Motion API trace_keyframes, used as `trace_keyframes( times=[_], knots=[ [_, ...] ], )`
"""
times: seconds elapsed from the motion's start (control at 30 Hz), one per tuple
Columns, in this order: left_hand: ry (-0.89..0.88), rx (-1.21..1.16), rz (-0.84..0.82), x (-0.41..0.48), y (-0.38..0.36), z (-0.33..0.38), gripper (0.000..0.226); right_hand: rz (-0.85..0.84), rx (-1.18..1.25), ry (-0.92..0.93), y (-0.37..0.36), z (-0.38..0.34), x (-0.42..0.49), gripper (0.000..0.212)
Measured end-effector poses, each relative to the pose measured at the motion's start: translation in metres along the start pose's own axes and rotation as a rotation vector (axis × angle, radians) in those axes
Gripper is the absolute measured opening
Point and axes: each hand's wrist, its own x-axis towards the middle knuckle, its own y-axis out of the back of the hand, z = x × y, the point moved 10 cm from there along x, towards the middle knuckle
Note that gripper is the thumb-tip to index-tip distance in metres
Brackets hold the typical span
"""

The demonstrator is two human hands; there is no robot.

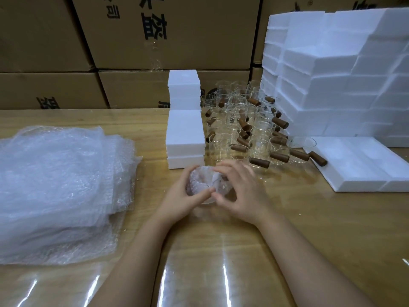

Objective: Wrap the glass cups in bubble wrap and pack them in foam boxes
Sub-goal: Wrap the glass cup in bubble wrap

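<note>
While between left hand [182,197] and right hand [242,189], one bubble-wrapped cup [204,180].

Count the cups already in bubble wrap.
1: the wrapped cup held between the left hand and right hand. The cups behind stand bare; any inside foam boxes would be hidden.

Gripped between my left hand [188,196] and right hand [241,191], the wrapped cup [204,185] is all but hidden, with bubble film and fingers covering most of its glass. At left, the bubble wrap pile [57,185] runs off the frame. At right, the foam stack [343,85] does too. The far glass cups [239,103] overlap, so I cannot count them.
</note>
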Motion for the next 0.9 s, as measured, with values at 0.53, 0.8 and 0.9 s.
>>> trace_keyframes(
  times=[0.53,0.8,0.9],
  knots=[
    [-0.066,0.126,-0.001,-0.004,-0.001,0.009,0.071,-0.005,0.114,-0.268,-0.002,0.034,-0.006,0.017],
    [-0.275,0.432,0.066,-0.009,-0.002,0.033,0.079,-0.072,0.065,-0.100,-0.016,-0.009,-0.001,0.032],
    [-0.416,0.552,0.103,-0.014,-0.006,0.047,0.058,-0.163,-0.034,-0.111,-0.023,-0.008,-0.001,0.040]
  ],
)
